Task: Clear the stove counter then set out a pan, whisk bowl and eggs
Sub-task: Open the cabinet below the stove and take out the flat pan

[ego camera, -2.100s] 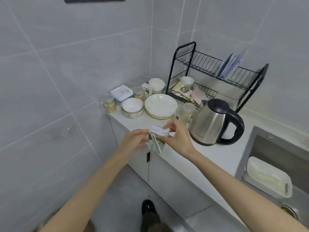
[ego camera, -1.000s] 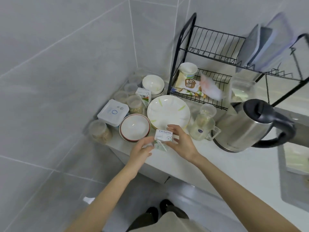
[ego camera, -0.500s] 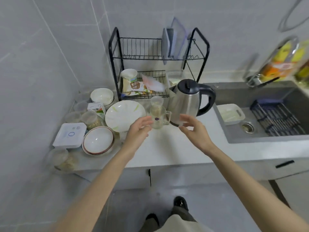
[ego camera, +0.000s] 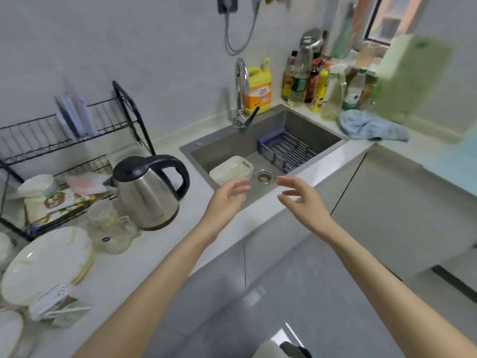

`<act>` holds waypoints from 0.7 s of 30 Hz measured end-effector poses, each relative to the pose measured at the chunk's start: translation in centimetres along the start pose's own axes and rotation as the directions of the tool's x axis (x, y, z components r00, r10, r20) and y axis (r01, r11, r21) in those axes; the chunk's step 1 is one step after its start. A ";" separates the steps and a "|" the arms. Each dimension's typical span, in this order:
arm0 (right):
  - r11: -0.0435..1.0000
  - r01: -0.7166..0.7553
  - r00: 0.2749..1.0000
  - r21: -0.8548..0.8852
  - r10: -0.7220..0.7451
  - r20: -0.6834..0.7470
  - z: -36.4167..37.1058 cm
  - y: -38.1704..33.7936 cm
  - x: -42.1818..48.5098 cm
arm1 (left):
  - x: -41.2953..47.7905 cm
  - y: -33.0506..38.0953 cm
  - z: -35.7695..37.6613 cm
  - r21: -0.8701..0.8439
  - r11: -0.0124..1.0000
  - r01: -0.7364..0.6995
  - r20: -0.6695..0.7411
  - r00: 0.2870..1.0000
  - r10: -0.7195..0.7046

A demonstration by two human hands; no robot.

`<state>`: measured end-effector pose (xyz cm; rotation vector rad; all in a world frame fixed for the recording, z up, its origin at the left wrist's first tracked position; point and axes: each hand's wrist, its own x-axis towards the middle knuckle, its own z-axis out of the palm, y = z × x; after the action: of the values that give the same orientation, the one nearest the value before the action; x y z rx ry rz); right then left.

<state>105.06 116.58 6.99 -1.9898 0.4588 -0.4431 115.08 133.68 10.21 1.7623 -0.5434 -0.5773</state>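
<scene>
From the head camera, the left hand (ego camera: 227,200) and right hand (ego camera: 302,200) hang side by side, apart, above the near edge of the sink (ego camera: 304,130). The fingers (ego camera: 238,183) of both are loosely spread and hold nothing. The small green-and-white carton (ego camera: 60,307) lies on the desk (ego camera: 144,254) at near left, just beside the stacked plates (ego camera: 49,262), well apart from both hands; the kettle (ego camera: 147,192) stands farther back.
</scene>
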 end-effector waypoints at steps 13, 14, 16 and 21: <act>0.979 -0.206 0.877 -0.005 0.182 -0.444 -28.2 11.2 -5.6 | 9.0 8.9 31.1 0.066 0.983 -0.170 0.432 0.893 0.125; 0.975 -0.223 0.857 0.003 0.197 -0.476 -29.9 11.9 -6.3 | 9.2 9.5 33.1 0.064 0.982 -0.177 0.467 0.875 0.127; 0.966 -0.259 0.809 0.012 0.224 -0.543 -33.3 13.3 -8.0 | 9.8 10.6 37.6 0.056 0.981 -0.183 0.536 0.835 0.125; 0.934 -0.346 0.657 0.086 0.307 -0.689 -40.2 16.6 -12.0 | 10.7 13.2 47.6 0.038 0.979 -0.199 0.681 0.722 0.120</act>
<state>72.80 85.07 8.01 -1.6713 1.2987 -0.9612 92.40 88.57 10.71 1.5442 -1.2472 -1.0973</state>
